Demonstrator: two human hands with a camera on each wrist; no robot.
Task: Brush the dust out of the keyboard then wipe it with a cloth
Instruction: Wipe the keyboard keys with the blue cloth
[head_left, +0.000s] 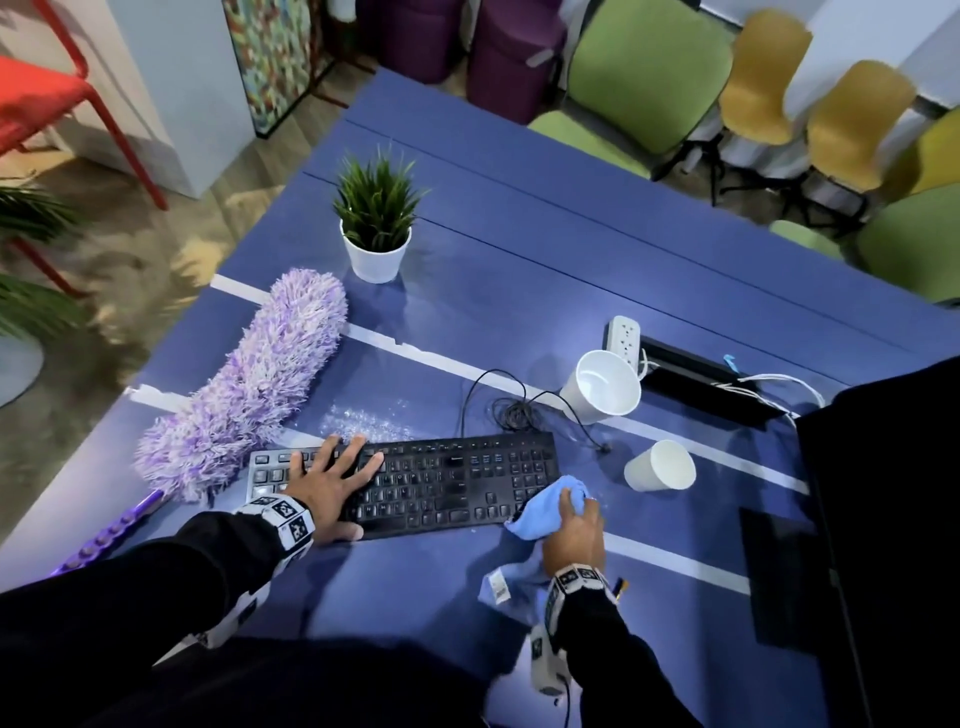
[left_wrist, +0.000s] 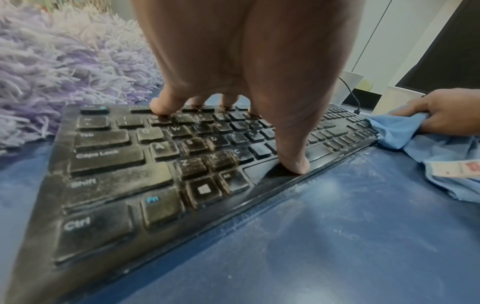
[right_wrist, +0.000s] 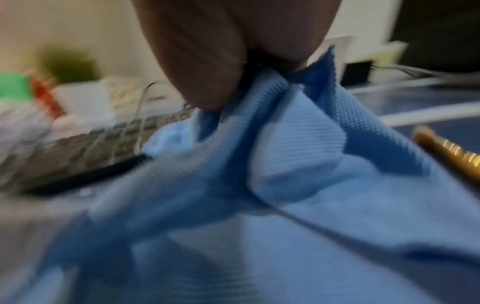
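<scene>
A black, dusty keyboard (head_left: 447, 483) (left_wrist: 124, 164) lies on the blue table (head_left: 415, 587). My left hand (head_left: 330, 480) (left_wrist: 228, 115) lies flat on its left half, fingers spread straight, fingertips and thumb pressing the keys. My right hand (head_left: 574, 525) (left_wrist: 441, 115) grips a bunched light-blue cloth (head_left: 545, 506) (left_wrist: 394, 131) (right_wrist: 285, 164) at the keyboard's near right corner; the cloth's tail with a label trails toward me. The right wrist view is blurred. A fluffy purple duster (head_left: 249, 384) (left_wrist: 59, 72) lies along the keyboard's left end. A brush handle (right_wrist: 451, 154) with a gold ferrule lies beside the cloth.
A potted plant (head_left: 376, 223) stands at the back. Two white paper cups (head_left: 602, 387) (head_left: 660, 465) lie tipped right of the keyboard, near its coiled cable (head_left: 509, 410) and a power strip (head_left: 623, 338). A dark monitor (head_left: 883, 519) stands at the right. Chairs ring the far edge.
</scene>
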